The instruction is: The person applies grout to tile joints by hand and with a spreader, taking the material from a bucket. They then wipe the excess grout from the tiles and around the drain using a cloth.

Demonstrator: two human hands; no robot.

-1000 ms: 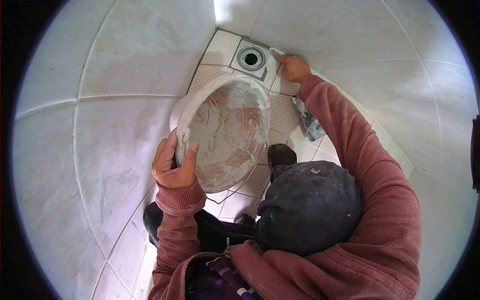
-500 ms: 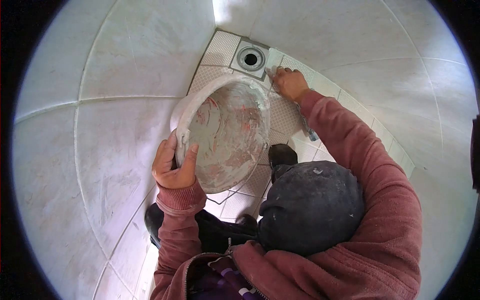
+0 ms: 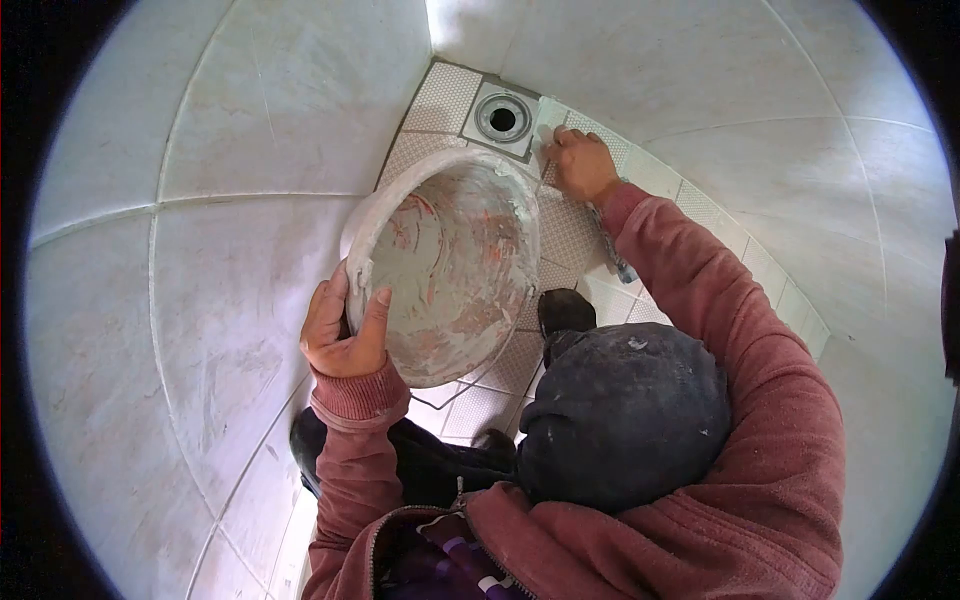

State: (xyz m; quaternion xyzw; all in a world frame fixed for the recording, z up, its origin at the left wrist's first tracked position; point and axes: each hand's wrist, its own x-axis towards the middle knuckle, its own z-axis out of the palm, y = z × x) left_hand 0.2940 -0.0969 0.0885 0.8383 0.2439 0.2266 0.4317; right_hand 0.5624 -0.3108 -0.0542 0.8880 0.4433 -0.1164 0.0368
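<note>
Your left hand grips the near-left rim of the tilted, plaster-smeared bucket, thumb inside and fingers outside. Your right hand is at the floor, its fingers bent and close together, just beside the drain; whether they pinch anything, you cannot tell. The bucket sits between your left hand and the drain, its wire handle hanging below it.

Left hand grips bucket rim; right hand just beside floor drain, fingers down.
</note>
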